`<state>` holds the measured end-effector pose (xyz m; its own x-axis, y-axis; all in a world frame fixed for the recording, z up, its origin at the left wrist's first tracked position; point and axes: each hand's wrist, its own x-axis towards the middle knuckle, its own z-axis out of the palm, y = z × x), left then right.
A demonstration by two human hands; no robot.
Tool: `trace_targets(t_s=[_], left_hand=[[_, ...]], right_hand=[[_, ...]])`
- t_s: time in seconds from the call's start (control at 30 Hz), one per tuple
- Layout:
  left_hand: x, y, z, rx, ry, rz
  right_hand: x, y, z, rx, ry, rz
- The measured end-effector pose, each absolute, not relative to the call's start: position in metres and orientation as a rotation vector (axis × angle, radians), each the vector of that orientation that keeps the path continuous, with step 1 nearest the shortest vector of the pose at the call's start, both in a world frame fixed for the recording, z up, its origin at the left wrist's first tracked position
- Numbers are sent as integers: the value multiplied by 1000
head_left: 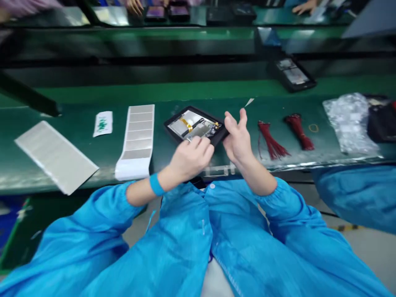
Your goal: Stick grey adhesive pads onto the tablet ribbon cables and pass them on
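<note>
An opened black tablet-like device [194, 125] lies at an angle on the green bench. Its circuit board, silver plates and a yellow ribbon cable show. My left hand [192, 159], with a blue band at its wrist, reaches over the near edge of the device. Its fingers are curled in, and whatever they may pinch is hidden. Beside the device's right corner is my right hand [237, 138], palm turned up and fingers stretched apart; its edge seems to touch the casing. Left of the device lies a strip of grey rectangular stickers [139, 128] on white backing.
A larger grey sheet [57, 159] and a small white packet [103, 123] lie left. Two red wire bundles [272, 140], a rubber band [313, 128] and a clear plastic bag [351, 121] are right. Another opened device [293, 74] sits farther back. Other people's hands [305, 7] show across the bench.
</note>
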<state>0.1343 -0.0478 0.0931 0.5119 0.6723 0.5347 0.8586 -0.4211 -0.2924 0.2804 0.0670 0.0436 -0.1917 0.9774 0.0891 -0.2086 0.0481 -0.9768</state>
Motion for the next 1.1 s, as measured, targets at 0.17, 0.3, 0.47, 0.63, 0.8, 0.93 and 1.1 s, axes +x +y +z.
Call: trace_targets(t_s=[0.17, 0.3, 0.47, 0.63, 0.8, 0.93, 1.1], left_hand=[[181, -50, 56, -2551, -1468, -501], [117, -42, 40, -2189, -2003, -705], [76, -41, 24, -2040, -2456, -562], [96, -72, 18, -1992, -2434, -611], [113, -116, 18, -2272, -2124, -755], [97, -110, 23, -2470, -1815, -1010], [61, -65, 17, -2214, -2078, -888]], right_hand=[[359, 104, -15, -1186, -1160, 1245], [385, 151, -16, -1208, -1466, 1133], [360, 204, 5, -1228, -1838, 882], [365, 149, 43, -1351, -2148, 489], [381, 95, 60, -1526, -2407, 468], [344, 131, 53, -1179, -2312, 667], [312, 140, 43, -1183, -2234, 639]])
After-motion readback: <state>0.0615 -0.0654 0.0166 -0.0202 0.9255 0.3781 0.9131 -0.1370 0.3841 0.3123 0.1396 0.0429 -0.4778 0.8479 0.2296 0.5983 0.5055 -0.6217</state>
